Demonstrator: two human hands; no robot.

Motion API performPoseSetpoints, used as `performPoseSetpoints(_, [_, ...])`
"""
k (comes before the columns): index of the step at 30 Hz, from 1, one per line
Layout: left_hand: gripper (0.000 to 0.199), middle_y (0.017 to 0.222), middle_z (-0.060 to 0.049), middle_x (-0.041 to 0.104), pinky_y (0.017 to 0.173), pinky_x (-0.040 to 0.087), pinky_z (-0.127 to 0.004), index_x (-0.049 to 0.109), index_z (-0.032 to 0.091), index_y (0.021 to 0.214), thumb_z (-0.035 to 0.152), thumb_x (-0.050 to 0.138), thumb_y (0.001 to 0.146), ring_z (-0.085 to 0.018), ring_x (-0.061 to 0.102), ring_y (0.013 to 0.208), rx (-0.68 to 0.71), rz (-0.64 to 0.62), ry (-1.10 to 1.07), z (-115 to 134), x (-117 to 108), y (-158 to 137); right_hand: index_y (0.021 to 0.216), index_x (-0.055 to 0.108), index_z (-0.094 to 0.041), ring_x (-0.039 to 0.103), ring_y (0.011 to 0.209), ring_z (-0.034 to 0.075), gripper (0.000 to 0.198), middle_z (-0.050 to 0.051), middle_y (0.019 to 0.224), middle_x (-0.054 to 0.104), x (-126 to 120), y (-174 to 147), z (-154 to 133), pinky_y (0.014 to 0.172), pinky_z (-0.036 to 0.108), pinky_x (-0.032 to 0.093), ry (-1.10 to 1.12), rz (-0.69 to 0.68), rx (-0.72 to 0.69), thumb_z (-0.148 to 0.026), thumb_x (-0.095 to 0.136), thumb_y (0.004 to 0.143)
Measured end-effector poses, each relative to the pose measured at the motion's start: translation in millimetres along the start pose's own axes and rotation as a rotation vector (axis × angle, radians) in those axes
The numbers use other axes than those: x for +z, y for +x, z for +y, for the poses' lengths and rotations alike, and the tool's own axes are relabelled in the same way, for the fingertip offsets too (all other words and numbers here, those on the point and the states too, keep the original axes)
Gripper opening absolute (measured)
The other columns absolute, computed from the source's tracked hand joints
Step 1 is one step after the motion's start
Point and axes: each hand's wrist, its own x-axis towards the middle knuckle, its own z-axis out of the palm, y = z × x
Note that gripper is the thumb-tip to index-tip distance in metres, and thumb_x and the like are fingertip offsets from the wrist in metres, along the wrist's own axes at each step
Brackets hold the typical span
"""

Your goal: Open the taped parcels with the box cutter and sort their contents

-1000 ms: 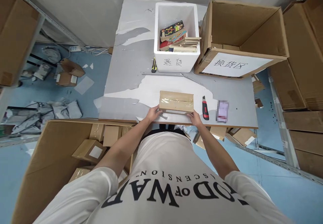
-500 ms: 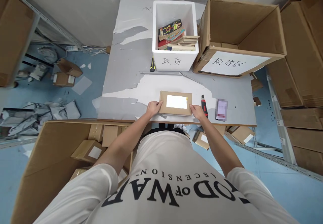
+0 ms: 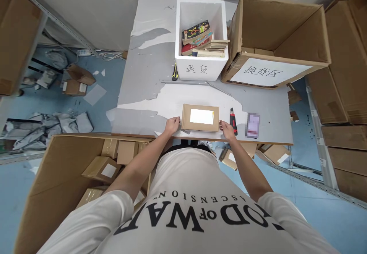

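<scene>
A small brown cardboard box point(image 3: 186, 117) with a white label lies flat near the table's front edge. Just off its left side is my left hand point(image 3: 172, 125), empty, with loosely bent fingers and a small gap to the cardboard. On the other side, my right hand point(image 3: 227, 129) is close by the box's right edge, its fingers parted and holding nothing. A red and black utility knife point(image 3: 233, 122) rests on the tabletop right beside my right hand. Further right lies a phone point(image 3: 252, 125), its screen blurred out.
Behind the box, a white foam bin point(image 3: 197, 69) holds several books point(image 3: 196, 32). A large open carton point(image 3: 268, 72) stands beside it. A yellow and black cutter point(image 3: 174, 72) lies left of the bin. Below left, a big carton point(image 3: 46, 177) contains several parcels point(image 3: 101, 169).
Both hands have let go of the small box and drawn slightly outward from its sides. The box stays in place on the table. My view has shifted a little.
</scene>
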Motion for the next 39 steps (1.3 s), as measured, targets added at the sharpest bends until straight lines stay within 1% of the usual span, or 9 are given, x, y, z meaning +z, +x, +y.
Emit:
performPoseSetpoints(3, [0.048,0.119,-0.008,0.068,0.101,0.044,-0.034,0.064,0.016,0.123,0.028,0.057,0.077,-0.025,0.062,0.113,0.058,-0.09,-0.07,-20.2,5.9,-7.7,0.14,0.046,-0.018,0.06,0.115,0.024,0.063,0.013,0.135,0.057,9.7,-9.3,14.0,0.099,0.041,0.047,0.054,-0.06,-0.033,-0.031,0.056,0.078])
performPoseSetpoints(6, [0.055,0.122,-0.005,0.067,0.105,0.042,-0.038,0.063,0.018,0.124,0.028,0.066,0.07,-0.028,0.059,0.117,0.112,-0.202,-0.113,-26.8,15.0,-16.3,0.138,0.047,-0.02,0.06,0.115,0.024,0.067,0.01,0.129,0.062,24.3,-16.1,16.7,0.101,0.043,0.046,0.079,-0.117,-0.063,-0.025,0.061,0.073])
performPoseSetpoints(10, [0.048,0.117,-0.003,0.07,0.1,0.045,-0.04,0.064,0.019,0.122,0.034,0.061,0.076,-0.028,0.06,0.115,0.097,-0.204,-0.112,-17.3,18.1,-23.4,0.124,0.055,-0.017,0.065,0.103,0.024,0.051,0.012,0.114,0.069,32.5,-18.7,6.1,0.096,0.043,0.048,0.143,-0.075,-0.018,-0.036,0.06,0.078])
performPoseSetpoints(15, [0.05,0.106,-0.006,0.072,0.086,0.047,-0.029,0.063,0.014,0.123,0.044,0.046,0.087,-0.023,0.063,0.099,0.185,-0.123,-0.046,10.3,-6.4,-26.8,0.111,0.064,-0.015,0.064,0.101,0.025,0.048,0.011,0.108,0.071,8.5,-17.3,-26.5,0.09,0.038,0.049,0.118,-0.105,-0.132,-0.051,0.055,0.08])
performPoseSetpoints(18, [0.05,0.075,-0.004,0.07,0.067,0.042,-0.024,0.071,0.014,0.106,0.049,0.04,0.089,-0.018,0.06,0.073,0.163,-0.012,0.116,35.0,-23.1,-24.1,0.105,0.068,-0.013,0.064,0.084,0.024,0.052,0.008,0.088,0.072,-10.4,-11.4,-51.7,0.077,0.033,0.048,-0.066,-0.048,-0.169,-0.055,0.047,0.084])
performPoseSetpoints(20, [0.053,0.059,-0.004,0.062,0.059,0.035,-0.025,0.074,0.014,0.085,0.053,0.038,0.089,-0.016,0.053,0.062,0.154,0.053,0.196,49.8,-30.2,-20.1,0.088,0.071,-0.013,0.06,0.069,0.02,0.054,0.005,0.07,0.067,-19.0,-5.4,-65.7,0.067,0.029,0.044,-0.194,-0.013,-0.171,-0.059,0.042,0.085])
performPoseSetpoints(25, [0.061,0.048,-0.004,0.051,0.054,0.026,-0.028,0.067,0.015,0.058,0.057,0.036,0.089,-0.014,0.043,0.052,0.127,0.092,0.248,63.4,-32.0,-12.1,0.054,0.057,-0.017,0.046,0.054,0.014,0.062,0.001,0.05,0.051,-22.2,6.0,-79.1,0.056,0.026,0.033,-0.332,-0.014,-0.169,-0.067,0.038,0.085])
performPoseSetpoints(31, [0.051,0.063,-0.006,0.065,0.057,0.031,-0.026,0.074,0.015,0.08,0.061,0.051,0.081,-0.017,0.054,0.063,0.061,0.033,0.238,61.5,-25.2,-17.0,0.067,0.067,-0.015,0.052,0.059,0.016,0.064,0.002,0.057,0.059,-16.0,9.8,-69.6,0.057,0.026,0.036,-0.262,-0.037,-0.083,-0.072,0.042,0.08])
performPoseSetpoints(39, [0.048,0.089,-0.007,0.075,0.066,0.042,-0.028,0.073,0.021,0.102,0.059,0.061,0.076,-0.024,0.066,0.082,0.003,0.051,0.12,62.7,-20.2,-24.0,0.102,0.071,-0.012,0.067,0.081,0.022,0.064,0.011,0.091,0.073,-14.0,13.5,-44.7,0.075,0.031,0.051,0.014,-0.026,-0.024,-0.067,0.047,0.081])
